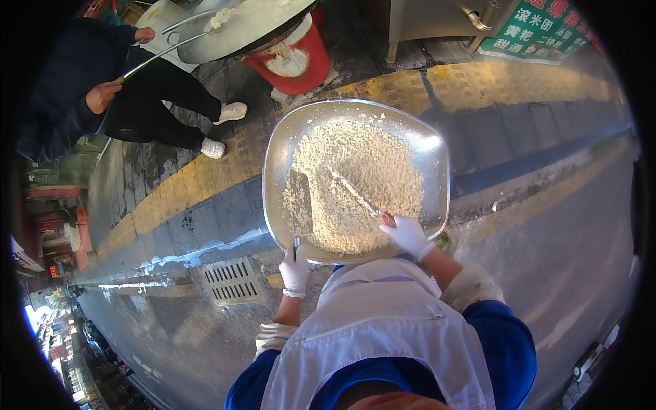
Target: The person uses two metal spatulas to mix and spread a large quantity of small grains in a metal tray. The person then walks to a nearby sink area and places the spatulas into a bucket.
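Observation:
In front of my waist is a wide metal basin with rounded corners, holding a thick layer of pale, crumbly grain-like food. My gloved left hand grips the dark handle of a flat metal blade, a scraper or cleaver, which lies over the food's left side. My gloved right hand is closed around the red-brown handle of a long, narrow tool, perhaps a knife. Pale food coats its shaft, and the tip reaches the middle of the heap.
At upper left, a co-worker holds two long metal-handled tools at a large steaming pan. Below the pan stands a red bucket. A drain grate is set in the pavement left of me. A metal stand and green sign are beyond.

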`<state>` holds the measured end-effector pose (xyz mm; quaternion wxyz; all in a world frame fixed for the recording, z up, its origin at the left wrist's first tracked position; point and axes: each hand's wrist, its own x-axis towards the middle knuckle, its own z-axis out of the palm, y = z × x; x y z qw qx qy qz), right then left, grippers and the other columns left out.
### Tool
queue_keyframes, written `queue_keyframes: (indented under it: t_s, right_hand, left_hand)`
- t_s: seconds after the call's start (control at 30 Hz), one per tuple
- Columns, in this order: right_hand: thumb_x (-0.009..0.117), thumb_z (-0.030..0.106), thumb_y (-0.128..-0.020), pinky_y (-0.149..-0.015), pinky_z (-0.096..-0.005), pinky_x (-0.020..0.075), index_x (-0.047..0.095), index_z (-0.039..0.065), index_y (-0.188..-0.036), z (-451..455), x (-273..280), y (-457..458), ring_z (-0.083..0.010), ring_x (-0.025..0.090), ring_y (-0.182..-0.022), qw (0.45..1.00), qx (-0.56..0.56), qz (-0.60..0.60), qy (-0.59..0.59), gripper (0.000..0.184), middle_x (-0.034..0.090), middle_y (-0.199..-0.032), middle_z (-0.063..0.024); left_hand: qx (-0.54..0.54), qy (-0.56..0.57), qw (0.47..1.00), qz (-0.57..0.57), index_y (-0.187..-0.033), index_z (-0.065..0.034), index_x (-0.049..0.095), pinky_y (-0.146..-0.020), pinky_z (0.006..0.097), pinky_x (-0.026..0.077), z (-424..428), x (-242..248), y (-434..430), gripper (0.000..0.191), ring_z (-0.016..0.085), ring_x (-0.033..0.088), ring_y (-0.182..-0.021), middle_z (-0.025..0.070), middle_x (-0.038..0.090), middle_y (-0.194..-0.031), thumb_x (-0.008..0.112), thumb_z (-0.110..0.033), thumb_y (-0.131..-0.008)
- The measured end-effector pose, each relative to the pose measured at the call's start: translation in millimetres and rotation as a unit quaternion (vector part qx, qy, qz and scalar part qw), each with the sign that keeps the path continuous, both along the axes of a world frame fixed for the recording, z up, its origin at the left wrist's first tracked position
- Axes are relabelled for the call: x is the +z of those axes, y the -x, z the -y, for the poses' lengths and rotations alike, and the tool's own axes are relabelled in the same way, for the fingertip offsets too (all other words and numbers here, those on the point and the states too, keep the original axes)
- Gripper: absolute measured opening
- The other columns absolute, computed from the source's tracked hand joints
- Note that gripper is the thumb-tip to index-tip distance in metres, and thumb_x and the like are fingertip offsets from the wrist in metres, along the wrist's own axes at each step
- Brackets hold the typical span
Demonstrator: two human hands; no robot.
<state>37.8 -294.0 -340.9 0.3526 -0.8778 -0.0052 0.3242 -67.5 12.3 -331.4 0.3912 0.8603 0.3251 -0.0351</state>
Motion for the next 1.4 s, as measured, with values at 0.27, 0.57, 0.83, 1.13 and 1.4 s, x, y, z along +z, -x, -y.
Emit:
queue_keyframes:
  t_s: [0.27, 0.57, 0.83, 1.13, 1.4]
  right_hand:
    - [0.061, 0.038, -0.082, -0.078, -0.038, 0.0491, 0.06, -0.004, -0.096, 65, -21, 5, -0.0349, 0.064, -0.086, 0.966, -0.241, 0.057, 0.073, 0.044, 0.065, -0.093, -0.0214]
    - [0.061, 0.042, -0.081, -0.073, -0.0428, 0.0469, 0.06, -0.005, -0.092, 37, -75, -11, -0.0397, 0.062, -0.083, 0.958, -0.262, 0.047, 0.106, 0.049, 0.064, -0.083, -0.0245]
    - [0.063, 0.04, -0.081, -0.068, -0.0417, 0.0471, 0.06, -0.002, -0.089, -8, -22, -6, -0.0386, 0.062, -0.078, 0.965, -0.237, 0.101, -0.048, 0.044, 0.062, -0.078, -0.0246]
    - [0.059, 0.039, -0.084, -0.073, -0.0403, 0.0479, 0.062, -0.001, -0.099, -23, 6, -35, -0.0345, 0.063, -0.081, 0.991, -0.13, -0.001, -0.003, 0.043, 0.066, -0.086, -0.0193]
    - [0.058, 0.036, -0.086, -0.073, -0.0381, 0.0477, 0.062, -0.001, -0.099, -27, -9, -11, -0.0291, 0.064, -0.082, 0.999, -0.038, -0.029, -0.011, 0.04, 0.066, -0.087, -0.0172]
  left_hand:
    - [-0.004, -0.085, 0.995, -0.057, -0.114, -0.0038, 0.059, -0.07, 0.0457, 0.049, -72, -45, -34, 0.042, 0.042, 0.062, -0.081, 0.0246, 0.064, -0.087, 0.05, -0.037, -0.089]
    - [-0.139, -0.151, 0.978, -0.031, -0.101, -0.0097, 0.063, -0.067, 0.0465, 0.05, -40, -54, -139, 0.035, 0.039, 0.062, -0.074, 0.0206, 0.064, -0.078, 0.053, -0.04, -0.088]
    - [-0.248, -0.134, 0.949, 0.144, -0.112, -0.0105, 0.061, -0.046, 0.0376, 0.047, 7, 6, -96, 0.031, 0.028, 0.061, -0.051, 0.0151, 0.061, -0.062, 0.059, -0.03, -0.088]
    - [-0.186, -0.061, 0.98, 0.044, -0.11, -0.012, 0.063, -0.053, 0.0389, 0.049, 27, 7, -75, 0.028, 0.031, 0.064, -0.06, 0.0182, 0.062, -0.067, 0.059, -0.027, -0.087]
    - [-0.025, -0.09, 0.995, 0.038, -0.109, -0.0064, 0.064, -0.062, 0.0332, 0.049, -25, -12, -91, 0.032, 0.023, 0.063, -0.062, 0.0132, 0.065, -0.074, 0.058, -0.03, -0.088]
